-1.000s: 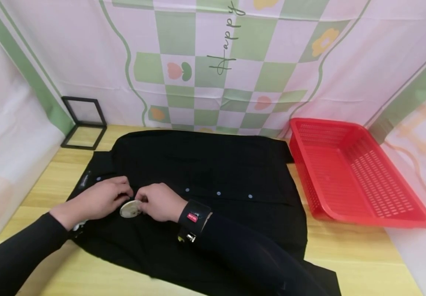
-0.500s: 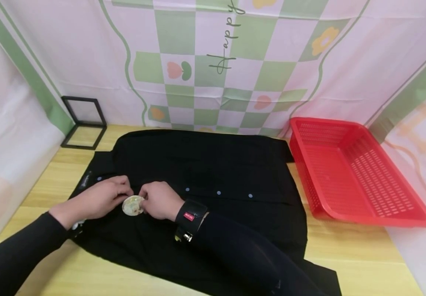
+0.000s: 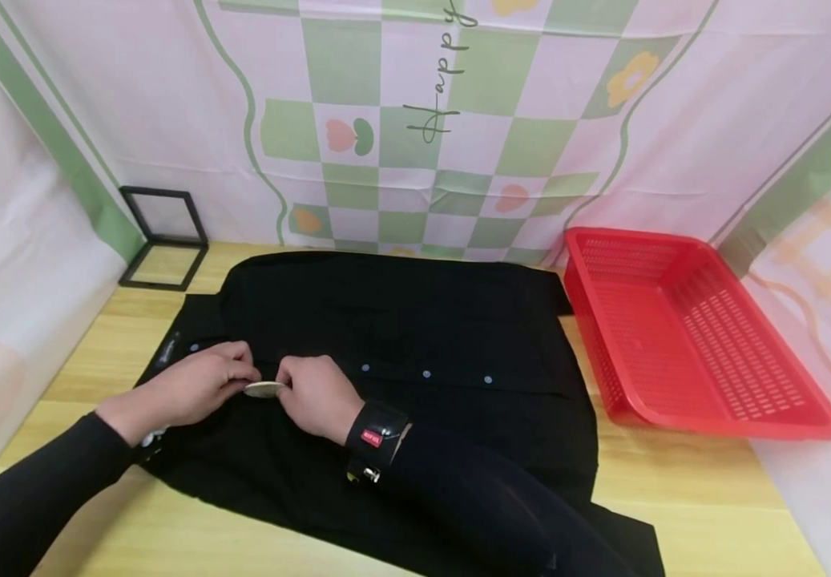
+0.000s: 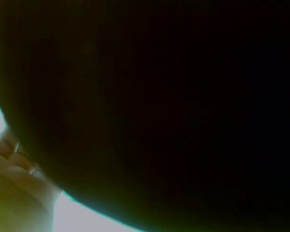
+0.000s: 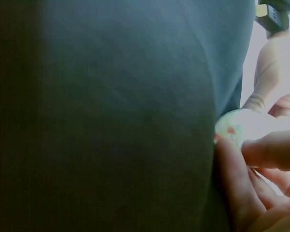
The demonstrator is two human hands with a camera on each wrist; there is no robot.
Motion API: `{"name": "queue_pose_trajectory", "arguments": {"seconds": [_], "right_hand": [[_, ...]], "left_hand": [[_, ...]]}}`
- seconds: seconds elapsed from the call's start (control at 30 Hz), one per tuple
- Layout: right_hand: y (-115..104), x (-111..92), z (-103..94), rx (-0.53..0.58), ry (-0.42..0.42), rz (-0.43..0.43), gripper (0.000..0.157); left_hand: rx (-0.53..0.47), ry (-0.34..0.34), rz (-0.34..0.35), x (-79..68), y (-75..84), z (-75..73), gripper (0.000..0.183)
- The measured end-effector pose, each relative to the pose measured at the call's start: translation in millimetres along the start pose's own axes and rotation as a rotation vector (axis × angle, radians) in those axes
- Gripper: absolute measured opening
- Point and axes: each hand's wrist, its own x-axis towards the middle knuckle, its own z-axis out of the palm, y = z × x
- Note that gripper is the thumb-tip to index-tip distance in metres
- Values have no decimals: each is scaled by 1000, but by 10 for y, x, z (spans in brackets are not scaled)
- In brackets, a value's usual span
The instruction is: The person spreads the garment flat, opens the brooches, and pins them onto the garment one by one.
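Note:
A black buttoned shirt [image 3: 415,320] lies spread across the wooden table, its buttons showing along the front. In the head view my left hand [image 3: 202,383] pinches the shirt's cloth near the collar end. My right hand [image 3: 320,397] holds a round badge [image 3: 264,389] between thumb and fingers, turned nearly edge-on, close to the left fingertips. The right wrist view shows the badge [image 5: 232,124] with its pale face and red-green print, gripped by the right thumb and fingers [image 5: 234,169]. Dark cloth fills most of the left wrist view; part of a hand [image 4: 19,179] shows at its lower left.
At the right stands a red plastic basket [image 3: 595,336] with slotted sides, beside the shirt's hem. A black folding frame [image 3: 187,268] stands at the back left. A printed curtain [image 3: 343,64] hangs behind the wooden table [image 3: 689,489].
The badge in my right hand has turned from facing up, with its print in sight, to nearly edge-on, and risen slightly toward the left fingers. The left hand has hardly moved.

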Motion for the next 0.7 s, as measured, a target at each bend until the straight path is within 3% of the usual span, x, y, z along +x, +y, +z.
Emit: {"name": "queue_pose_trajectory", "arguments": {"seconds": [0.17,0.33,0.57,0.7], "right_hand": [[-3,-68,-4,-119,48,-132,10],[-41,-109,-24,-172,27,-158,6],[-79,-140,-24,-237,-18,-173,7],[-93,-172,-20,-272,-25,-209,7]], "left_hand": [[25,16,-11,1,13,-21,24],[39,3,-29,14,38,-43,21],[1,-149,-150,-19,97,-75,20],[-32,-218,-158,-52,138,-81,26]]}}
